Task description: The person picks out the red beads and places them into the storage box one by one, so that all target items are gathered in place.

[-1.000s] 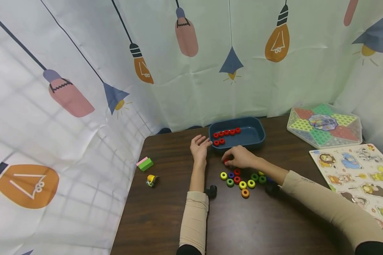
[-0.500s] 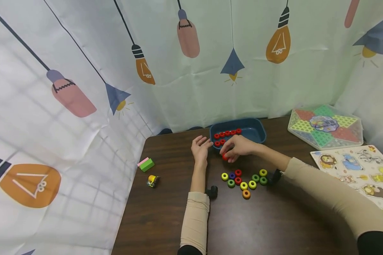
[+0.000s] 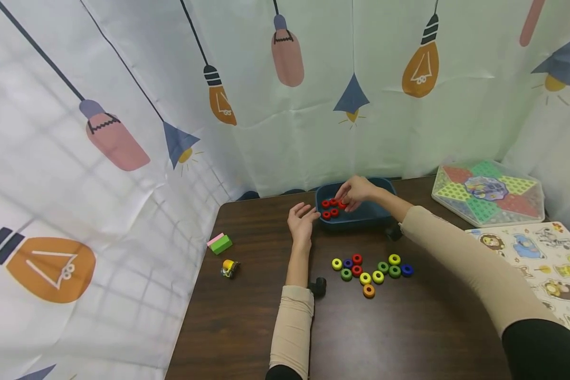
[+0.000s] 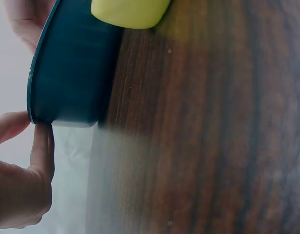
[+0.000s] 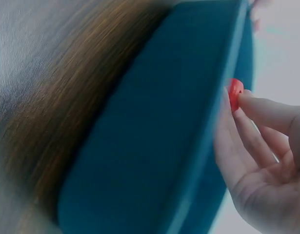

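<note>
My right hand (image 3: 359, 190) is over the dark blue tray (image 3: 356, 224), its thumb and fingertips pinching a small red ring (image 5: 235, 93), seen clearly in the right wrist view. Several other red rings (image 3: 334, 212) lie in rows at the tray's left end, partly covered by that hand. Beside the tray's left end, my left hand (image 3: 301, 222) has its fingers loosely extended. In the left wrist view, its digits touch the tray's rim and outer wall at the corner. Loose rings in yellow, green, red, purple and blue lie before the tray, with an orange ring (image 3: 369, 291) nearest.
A green and pink block (image 3: 220, 244) and a small yellow toy (image 3: 229, 268) sit at the table's left. On the right are a hexagonal game box (image 3: 486, 192) and an animal puzzle board (image 3: 541, 264). A patterned curtain hangs behind.
My right hand has lifted a red ring from the table in front of the tray and carried it forward over the tray. My left hand has stayed at the tray's left end.
</note>
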Demonstrator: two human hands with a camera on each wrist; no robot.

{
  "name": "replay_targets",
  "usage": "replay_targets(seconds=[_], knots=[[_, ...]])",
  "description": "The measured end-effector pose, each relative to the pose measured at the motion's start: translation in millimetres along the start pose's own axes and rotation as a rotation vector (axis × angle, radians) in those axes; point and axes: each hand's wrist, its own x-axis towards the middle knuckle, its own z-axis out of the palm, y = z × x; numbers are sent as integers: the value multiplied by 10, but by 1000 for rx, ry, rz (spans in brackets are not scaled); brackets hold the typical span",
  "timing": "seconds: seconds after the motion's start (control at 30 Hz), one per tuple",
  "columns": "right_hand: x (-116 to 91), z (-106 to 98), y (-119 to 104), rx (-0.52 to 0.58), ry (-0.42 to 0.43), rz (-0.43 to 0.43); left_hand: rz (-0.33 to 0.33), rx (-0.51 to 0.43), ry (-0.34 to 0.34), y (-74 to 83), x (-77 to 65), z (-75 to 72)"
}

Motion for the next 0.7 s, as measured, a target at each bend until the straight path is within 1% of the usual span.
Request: replay_targets(seconds=[0.13,0.17,0.27,0.33,0.4,0.53,0.6,0.7], knots=[[112,14,137,6,-1,56,6,3,3,1,-8,-1],[137,22,173,22,-9,68,8,0,1,0,-10,-3],[160,42,229,51,-33,94,8,-6,-2,-5,-12,-5],[148,43,236,50,-48,90,5,-8,-2,-5,-10,-9],[119,28,212,45,-40,75,6,-9,0,1,-2,-14],[-39,-32,160,32,1,7,7,-8,-3,-14,2,2],[-160,-41,104,28,20,-41,6,-9,-3,-13,4,1],[-372,-2,43,13,42,-127,4,-6,-2,-16,7,-1]])
